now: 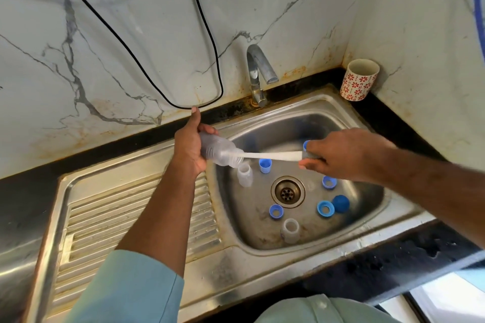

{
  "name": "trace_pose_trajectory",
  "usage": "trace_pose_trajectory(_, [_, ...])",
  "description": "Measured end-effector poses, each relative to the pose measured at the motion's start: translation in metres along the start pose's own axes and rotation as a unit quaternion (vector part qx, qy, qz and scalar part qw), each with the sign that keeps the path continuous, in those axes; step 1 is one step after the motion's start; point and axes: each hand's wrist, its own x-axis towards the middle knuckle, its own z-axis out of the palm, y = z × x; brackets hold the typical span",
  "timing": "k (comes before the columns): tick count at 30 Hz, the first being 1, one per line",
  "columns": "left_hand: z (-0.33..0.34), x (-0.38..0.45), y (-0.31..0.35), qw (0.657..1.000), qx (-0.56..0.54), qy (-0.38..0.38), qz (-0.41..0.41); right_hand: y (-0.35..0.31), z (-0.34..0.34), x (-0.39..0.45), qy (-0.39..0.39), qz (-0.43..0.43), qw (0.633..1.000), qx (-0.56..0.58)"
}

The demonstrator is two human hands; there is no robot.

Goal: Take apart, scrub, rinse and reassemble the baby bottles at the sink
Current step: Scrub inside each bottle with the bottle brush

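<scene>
Together, left hand [189, 148] grasps one clear bottle [219, 152] over the sink [367, 217]; right hand [341, 155] grips one white brush [270, 155]. Below stand two bottles [244, 174] [290, 230], four blue rings [276, 211] and one blue cap [341, 203].

Sink [322, 246]: brushed metal, dull sheen, stained and scuffed, ribbed drainboard. Tap [258, 71]: shiny metal, spotted. Bottle [220, 152]: clear, cloudy plastic. Rings [325, 208]: glossy blue plastic. Desk [409, 265]: dark polished stone. Wall [131, 47]: glossy veined marble, rust-stained. Cup [359, 80]: smooth patterned ceramic.
</scene>
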Motion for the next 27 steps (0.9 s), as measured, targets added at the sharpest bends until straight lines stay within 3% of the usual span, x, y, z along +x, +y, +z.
trace_pose_trajectory(5, [0.003,-0.004,-0.009,0.999,-0.038,-0.005,0.003,0.018,-0.006,0.003,-0.004,-0.047,0.999,-0.014])
trace_pose_trajectory(9, [0.003,-0.006,-0.008,0.995,-0.071,0.017,0.062,-0.004,0.011,0.004,-0.021,0.03,0.995,0.091])
trace_pose_trajectory(14, [-0.001,-0.007,-0.006,0.983,-0.137,0.06,0.109,-0.038,0.027,-0.01,0.034,0.071,0.98,0.185])
trace_pose_trajectory(19, [-0.005,-0.007,0.012,0.973,-0.21,0.019,0.093,-0.034,0.031,-0.007,0.082,0.041,0.97,0.226])
trace_pose_trajectory(21, [-0.006,-0.008,0.015,0.984,-0.168,0.011,0.056,-0.02,0.03,-0.001,0.068,-0.013,0.969,0.238])
trace_pose_trajectory(24, [-0.007,-0.008,0.01,1.0,-0.018,0.003,-0.003,-0.001,0.015,0.008,-0.019,-0.045,0.977,0.208])
trace_pose_trajectory(27, [0.002,-0.012,-0.002,0.995,0.082,0.06,0.004,0.006,-0.012,0.016,-0.048,-0.037,0.996,0.058])
